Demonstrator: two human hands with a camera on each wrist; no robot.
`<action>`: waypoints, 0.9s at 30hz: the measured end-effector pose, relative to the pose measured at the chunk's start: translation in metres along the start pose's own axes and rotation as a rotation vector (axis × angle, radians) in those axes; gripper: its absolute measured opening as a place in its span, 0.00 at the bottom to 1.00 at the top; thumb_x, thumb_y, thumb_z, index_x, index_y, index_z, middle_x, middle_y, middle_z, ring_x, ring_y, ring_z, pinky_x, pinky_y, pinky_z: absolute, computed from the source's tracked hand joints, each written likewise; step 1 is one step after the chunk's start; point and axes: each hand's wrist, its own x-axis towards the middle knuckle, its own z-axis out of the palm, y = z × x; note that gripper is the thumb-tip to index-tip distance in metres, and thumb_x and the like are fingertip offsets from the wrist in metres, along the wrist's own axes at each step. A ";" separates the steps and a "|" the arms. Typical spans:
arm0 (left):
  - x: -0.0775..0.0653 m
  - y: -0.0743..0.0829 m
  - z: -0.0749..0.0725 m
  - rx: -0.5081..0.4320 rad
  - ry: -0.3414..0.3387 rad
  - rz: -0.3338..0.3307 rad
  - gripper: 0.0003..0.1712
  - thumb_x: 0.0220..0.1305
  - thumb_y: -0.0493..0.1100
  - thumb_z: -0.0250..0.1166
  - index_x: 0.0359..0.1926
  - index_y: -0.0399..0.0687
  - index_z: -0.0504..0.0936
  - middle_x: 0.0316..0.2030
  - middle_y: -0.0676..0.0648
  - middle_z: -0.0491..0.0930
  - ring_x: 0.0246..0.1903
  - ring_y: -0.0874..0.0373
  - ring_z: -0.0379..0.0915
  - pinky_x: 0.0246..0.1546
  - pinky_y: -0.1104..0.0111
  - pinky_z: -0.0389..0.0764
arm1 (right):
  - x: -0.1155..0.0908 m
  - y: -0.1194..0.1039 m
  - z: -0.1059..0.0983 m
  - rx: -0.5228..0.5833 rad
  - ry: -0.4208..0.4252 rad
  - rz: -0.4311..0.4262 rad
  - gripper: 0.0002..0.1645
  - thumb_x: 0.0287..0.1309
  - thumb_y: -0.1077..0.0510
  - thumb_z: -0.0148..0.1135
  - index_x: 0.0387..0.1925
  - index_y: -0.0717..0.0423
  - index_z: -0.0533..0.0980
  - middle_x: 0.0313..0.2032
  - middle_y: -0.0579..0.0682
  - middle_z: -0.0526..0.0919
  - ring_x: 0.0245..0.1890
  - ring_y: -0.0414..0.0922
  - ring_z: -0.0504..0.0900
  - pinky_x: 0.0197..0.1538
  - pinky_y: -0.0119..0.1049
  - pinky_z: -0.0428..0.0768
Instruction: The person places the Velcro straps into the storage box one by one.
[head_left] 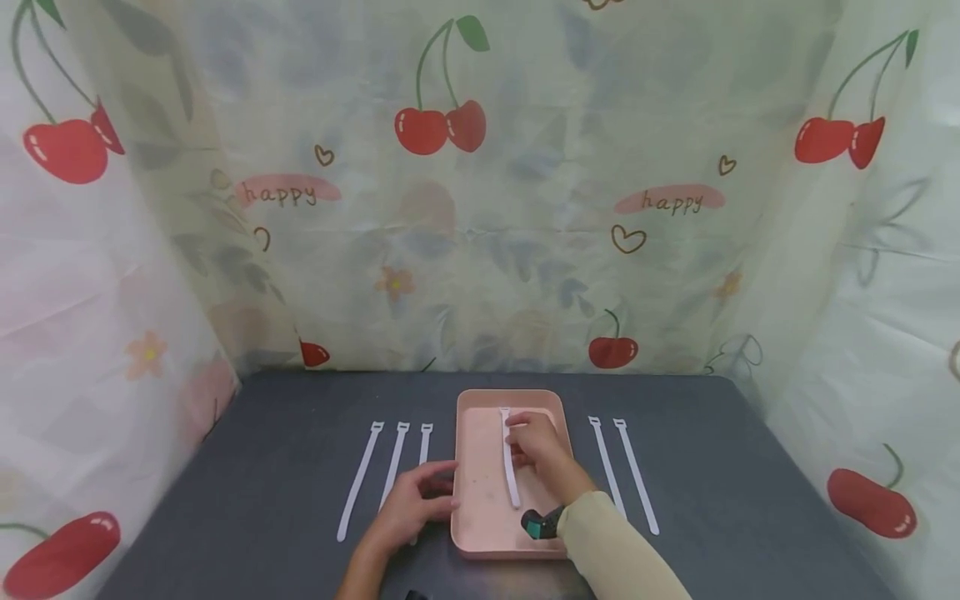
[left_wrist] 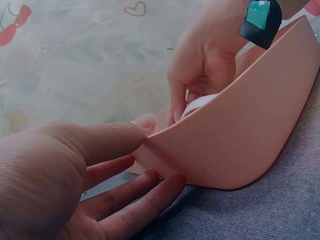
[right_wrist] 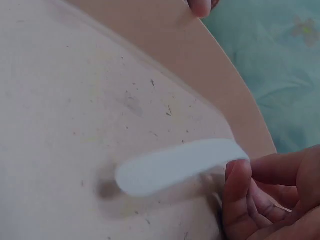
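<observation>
Lightly, my right hand (head_left: 542, 446) pinched a white slotted cable strap (head_left: 511, 475) between thumb and fingertips near its far end, over the middle of the pink tray (head_left: 480, 532). The rounded tail hung free, with a shadow under it on the tray floor. Because my hold was so near one end, I judged that the limp tail could swing or curl if I let go unevenly, leaving the strap askew. The strap's long axis ran almost straight away from me: slotted head toward the far wall, tail toward me and leaning slightly right.

My left hand (head_left: 408, 504) was loosely spread, its fingers against the tray's left outer wall and its thumb at the rim. That light bracing might not have stopped the tray sliding if my right sleeve (head_left: 618, 550) or the black-and-green wrist device (head_left: 542, 524) had knocked the rim. On the dark table (head_left: 247, 508), three matching straps (head_left: 360, 482) lay to the left and a right-hand pair (head_left: 606, 460) lay beyond the opposite wall; my forearms could have brushed either set out of line.
</observation>
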 end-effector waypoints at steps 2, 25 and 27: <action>0.000 0.000 0.001 -0.007 -0.001 0.000 0.33 0.55 0.32 0.71 0.62 0.33 0.73 0.53 0.33 0.76 0.51 0.41 0.76 0.40 0.62 0.84 | 0.000 0.001 0.001 -0.025 -0.011 -0.014 0.20 0.54 0.73 0.57 0.50 0.65 0.76 0.24 0.55 0.77 0.15 0.43 0.74 0.18 0.31 0.77; 0.002 -0.003 0.002 -0.029 -0.015 -0.015 0.33 0.56 0.29 0.69 0.63 0.31 0.71 0.53 0.30 0.75 0.51 0.38 0.75 0.39 0.60 0.84 | 0.008 0.005 -0.003 -0.498 -0.025 -0.186 0.22 0.50 0.69 0.68 0.50 0.57 0.81 0.41 0.58 0.82 0.25 0.48 0.79 0.22 0.32 0.76; 0.002 -0.004 0.002 -0.027 -0.017 -0.015 0.32 0.56 0.28 0.69 0.63 0.30 0.71 0.52 0.29 0.75 0.51 0.37 0.75 0.38 0.60 0.84 | 0.007 0.005 -0.004 -0.557 -0.025 -0.204 0.22 0.50 0.66 0.70 0.50 0.55 0.81 0.48 0.58 0.81 0.36 0.50 0.79 0.30 0.34 0.78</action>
